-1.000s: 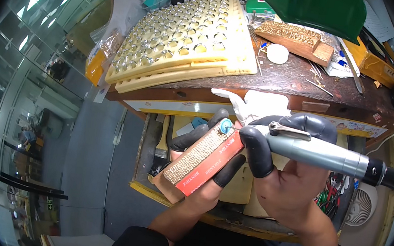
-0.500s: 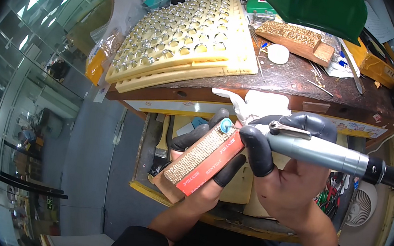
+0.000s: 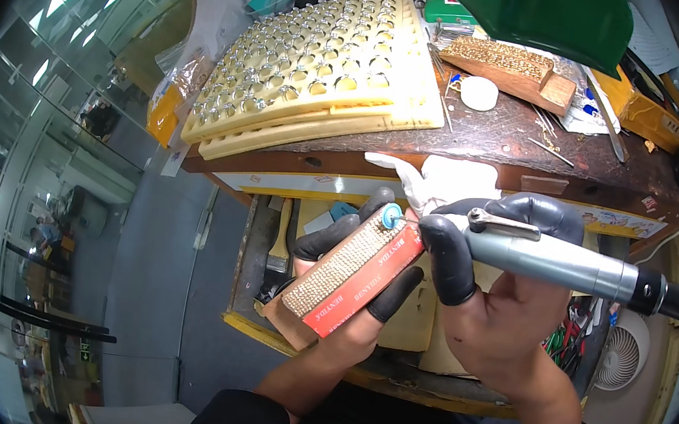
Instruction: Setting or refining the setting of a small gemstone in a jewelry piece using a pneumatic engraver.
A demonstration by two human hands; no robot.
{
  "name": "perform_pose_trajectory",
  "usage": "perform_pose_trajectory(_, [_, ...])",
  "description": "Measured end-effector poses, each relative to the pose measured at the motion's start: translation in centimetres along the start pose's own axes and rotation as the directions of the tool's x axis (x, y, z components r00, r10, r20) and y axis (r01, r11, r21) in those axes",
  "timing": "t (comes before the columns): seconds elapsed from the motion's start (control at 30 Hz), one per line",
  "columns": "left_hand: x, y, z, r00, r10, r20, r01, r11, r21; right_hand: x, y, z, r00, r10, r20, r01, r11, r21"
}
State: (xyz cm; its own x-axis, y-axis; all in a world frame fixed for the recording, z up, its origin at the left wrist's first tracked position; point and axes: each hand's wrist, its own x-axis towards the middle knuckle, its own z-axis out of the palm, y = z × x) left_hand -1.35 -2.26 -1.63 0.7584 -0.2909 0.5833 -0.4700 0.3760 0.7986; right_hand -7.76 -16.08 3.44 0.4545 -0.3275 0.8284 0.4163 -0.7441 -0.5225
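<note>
My left hand (image 3: 355, 333) grips a wooden block (image 3: 286, 323) from below, black finger covers on its fingertips. Rows of small gold-coloured pieces (image 3: 337, 272) line the block's upper face, and red tape (image 3: 364, 286) runs along its side. The block tilts up toward the far right. In my right hand (image 3: 504, 310), also with black finger covers, is a silver rotary handpiece (image 3: 555, 264). Its thin shank carries a small blue disc (image 3: 392, 216), which sits at the far end of the rows, seemingly touching them. Whether the disc spins cannot be made out.
Ahead on the dark bench, a cream tray (image 3: 305, 74) holds many rings. Beside it lie a second wooden block (image 3: 498, 67), a white round container (image 3: 479, 93) and tweezers (image 3: 610, 117). A green shade (image 3: 546, 18) overhangs. Below are an open drawer with a brush (image 3: 280, 239) and a fan (image 3: 623, 353).
My right hand and the handpiece have shifted very slightly right, the blue disc with them. The left hand and block look almost unmoved.
</note>
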Motion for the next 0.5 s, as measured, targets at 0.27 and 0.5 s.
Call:
perform_pose_trajectory(0.27, [-0.3, 0.1, 0.5, 1.000, 0.001, -0.019, -0.001, 0.999, -0.033, 0.3, -0.4, 0.1, 1.000, 0.011, -0.018, -0.011, 1.000, -0.016])
perform_pose_trajectory(0.5, [0.0, -0.1, -0.4, 0.997, 0.000, 0.077, -0.004, 0.999, 0.044, 0.3, -0.2, 0.0, 1.000, -0.014, -0.023, 0.014, 0.999, -0.029])
